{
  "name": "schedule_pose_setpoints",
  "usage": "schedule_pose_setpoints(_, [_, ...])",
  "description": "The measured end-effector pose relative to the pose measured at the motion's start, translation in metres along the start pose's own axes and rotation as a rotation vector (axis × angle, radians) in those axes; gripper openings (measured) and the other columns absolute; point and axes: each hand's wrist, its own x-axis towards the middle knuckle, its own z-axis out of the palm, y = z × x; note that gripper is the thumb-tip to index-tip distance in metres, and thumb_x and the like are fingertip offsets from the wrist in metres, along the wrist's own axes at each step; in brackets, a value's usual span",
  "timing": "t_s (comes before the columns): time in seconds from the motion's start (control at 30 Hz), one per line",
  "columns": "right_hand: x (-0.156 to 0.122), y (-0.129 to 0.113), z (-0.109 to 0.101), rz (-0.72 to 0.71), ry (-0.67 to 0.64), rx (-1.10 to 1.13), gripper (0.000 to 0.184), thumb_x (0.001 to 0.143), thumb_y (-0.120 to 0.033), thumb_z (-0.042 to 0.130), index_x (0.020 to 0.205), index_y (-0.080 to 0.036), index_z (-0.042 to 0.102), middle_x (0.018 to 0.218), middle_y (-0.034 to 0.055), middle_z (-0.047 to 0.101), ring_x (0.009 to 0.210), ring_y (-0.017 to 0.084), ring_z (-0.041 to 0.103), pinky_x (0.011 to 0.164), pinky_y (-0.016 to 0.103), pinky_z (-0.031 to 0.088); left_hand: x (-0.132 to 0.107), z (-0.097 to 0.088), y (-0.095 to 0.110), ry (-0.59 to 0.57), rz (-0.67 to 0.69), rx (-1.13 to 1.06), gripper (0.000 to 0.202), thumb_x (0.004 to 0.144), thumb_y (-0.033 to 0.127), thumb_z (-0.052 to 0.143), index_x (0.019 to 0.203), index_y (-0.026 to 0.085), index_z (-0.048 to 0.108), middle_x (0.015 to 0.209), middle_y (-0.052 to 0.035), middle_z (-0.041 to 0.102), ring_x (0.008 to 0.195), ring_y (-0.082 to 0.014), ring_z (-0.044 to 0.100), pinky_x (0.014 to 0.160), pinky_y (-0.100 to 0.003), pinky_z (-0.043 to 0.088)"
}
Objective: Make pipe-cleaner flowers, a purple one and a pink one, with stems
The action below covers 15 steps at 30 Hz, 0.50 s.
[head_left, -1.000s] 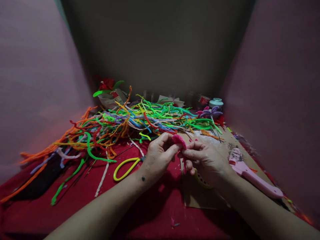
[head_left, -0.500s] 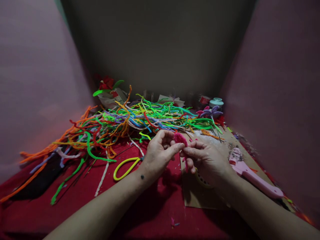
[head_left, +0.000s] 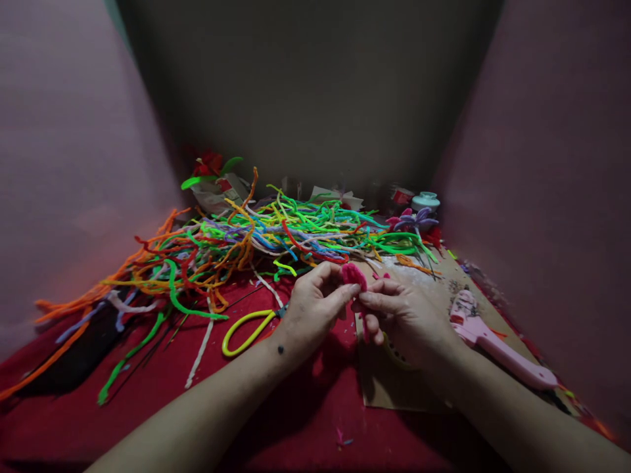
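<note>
A dark pink pipe cleaner (head_left: pixel 353 276), bent into a small petal-like loop, is held up between my two hands. My left hand (head_left: pixel 318 299) pinches it between thumb and fingers from the left side. Close against it, my right hand (head_left: pixel 401 312) is closed on the lower part, and a pink end hangs below those fingers. The right fingertips partly hide where the pieces meet. Scissors with a yellow handle (head_left: pixel 248 332) lie beside my left wrist, partly covered by the hand.
A tangled heap of coloured pipe cleaners (head_left: pixel 290 230) spreads across the back and left. A pink hot glue gun (head_left: pixel 507 355) lies on cardboard (head_left: pixel 394 394) at the right. Behind are a purple pipe-cleaner flower (head_left: pixel 418 220) and a pale blue jar (head_left: pixel 426 201). Red cloth (head_left: pixel 296 420) covers the table.
Both hands stay together with the pink pipe cleaner between them. The loop has turned slightly and sits a little lower; my left fingers have shifted a bit. Nothing was let go.
</note>
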Motion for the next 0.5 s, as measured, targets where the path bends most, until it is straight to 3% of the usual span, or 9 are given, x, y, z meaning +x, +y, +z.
schedule_pose_setpoints(0.23, [0.002,-0.002,0.0,-0.025,0.079,0.021,0.018,0.058,-0.021,0.077,0.068,-0.013,0.064,0.057,0.0027,0.067,0.035,0.007,0.052,0.032,0.017,0.041,0.002,0.002,-0.002,0.023,-0.187,-0.121,0.03,0.072,0.036,0.068,0.083,0.019,0.044,0.054,0.0065,0.055,0.034,-0.0073,0.043,0.03,-0.017,0.03])
schedule_pose_setpoints(0.4, [0.0,-0.008,-0.002,-0.134,0.148,-0.109,0.02,0.059,-0.024,0.076,0.069,-0.015,0.062,0.053,0.0002,0.064,0.037,0.009,0.052,0.037,0.021,0.042,0.006,-0.003,-0.001,0.151,-0.085,-0.144,0.028,0.072,0.034,0.068,0.071,0.019,0.045,0.046,0.0088,0.048,0.034,-0.0059,0.043,0.032,-0.015,0.03])
schedule_pose_setpoints(0.5, [-0.002,-0.008,-0.003,-0.309,0.221,-0.44,0.015,0.067,-0.028,0.071,0.067,-0.017,0.06,0.049,-0.0025,0.056,0.04,0.011,0.05,0.041,0.024,0.039,0.011,-0.013,0.005,0.244,0.02,-0.183,0.027,0.075,0.035,0.065,0.066,0.018,0.047,0.043,0.0081,0.047,0.032,-0.0046,0.039,0.032,-0.016,0.029])
